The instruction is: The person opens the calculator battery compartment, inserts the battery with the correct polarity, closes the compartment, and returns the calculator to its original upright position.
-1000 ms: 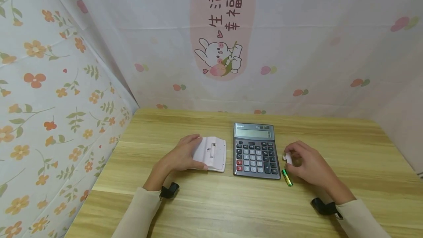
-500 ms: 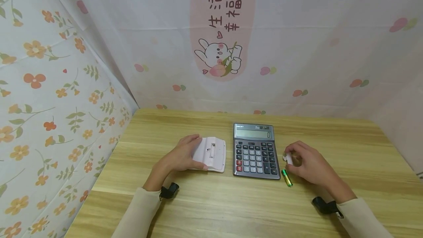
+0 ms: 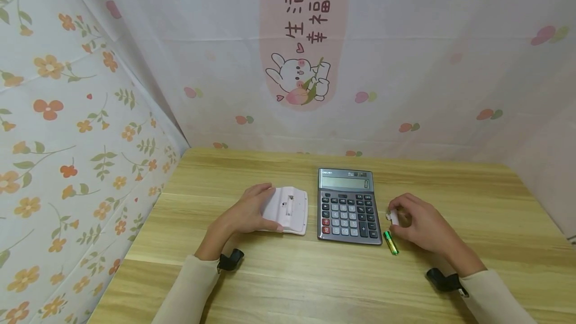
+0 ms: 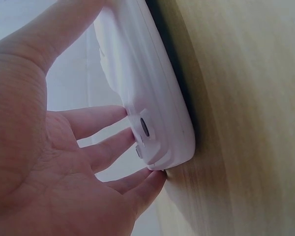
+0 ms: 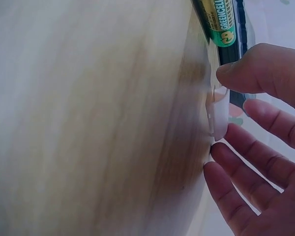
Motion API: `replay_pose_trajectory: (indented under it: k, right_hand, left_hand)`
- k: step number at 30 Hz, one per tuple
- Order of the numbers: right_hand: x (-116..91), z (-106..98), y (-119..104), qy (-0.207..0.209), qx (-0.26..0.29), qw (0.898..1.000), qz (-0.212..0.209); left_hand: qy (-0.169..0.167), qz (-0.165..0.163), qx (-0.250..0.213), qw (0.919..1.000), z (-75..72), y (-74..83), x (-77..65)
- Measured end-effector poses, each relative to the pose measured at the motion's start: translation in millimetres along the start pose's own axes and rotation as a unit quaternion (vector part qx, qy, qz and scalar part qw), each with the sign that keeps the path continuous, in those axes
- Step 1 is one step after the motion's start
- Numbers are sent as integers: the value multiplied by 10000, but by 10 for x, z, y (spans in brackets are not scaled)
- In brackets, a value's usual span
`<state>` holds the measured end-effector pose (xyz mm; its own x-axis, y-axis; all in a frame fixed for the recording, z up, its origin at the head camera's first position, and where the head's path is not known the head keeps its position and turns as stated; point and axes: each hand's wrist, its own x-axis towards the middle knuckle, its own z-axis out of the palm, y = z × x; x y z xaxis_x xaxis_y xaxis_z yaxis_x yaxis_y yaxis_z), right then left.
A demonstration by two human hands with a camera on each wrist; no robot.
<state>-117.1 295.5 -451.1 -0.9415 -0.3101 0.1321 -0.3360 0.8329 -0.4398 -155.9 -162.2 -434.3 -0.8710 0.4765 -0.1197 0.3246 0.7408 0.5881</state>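
My left hand grips a white plastic device lying back up on the table, thumb on the near edge and fingers at the far side. A narrow battery slot is uncovered on its back. In the left wrist view the fingertips touch the device's rounded end, beside a dark oval. Over on the right, my right hand pinches a small white battery cover between thumb and fingers, at the tabletop. Just in front of that hand lies a green and gold battery.
A grey desktop calculator, face up with a zero on its display, lies between the hands. The wooden table meets a printed cloth at the back and left.
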Motion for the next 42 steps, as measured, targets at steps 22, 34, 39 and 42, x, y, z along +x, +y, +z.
replay_pose_trajectory:
  k: [22,34,39,42]
  right_hand:
    - [-82,-137,-11,-52,288,9994,161]
    - [-289,-178,-47,-104,212,9997,-15]
    - [-326,-174,-143,-427,531,9976,-138]
    - [-329,-155,-206,-567,621,9963,-154]
  left_hand:
    - [19,2,-1,10000,15,-12,10]
    - [12,-32,-23,10000,20,-15,14]
    - [11,-50,2,10000,19,-14,5]
    - [16,-47,21,10000,16,-12,0]
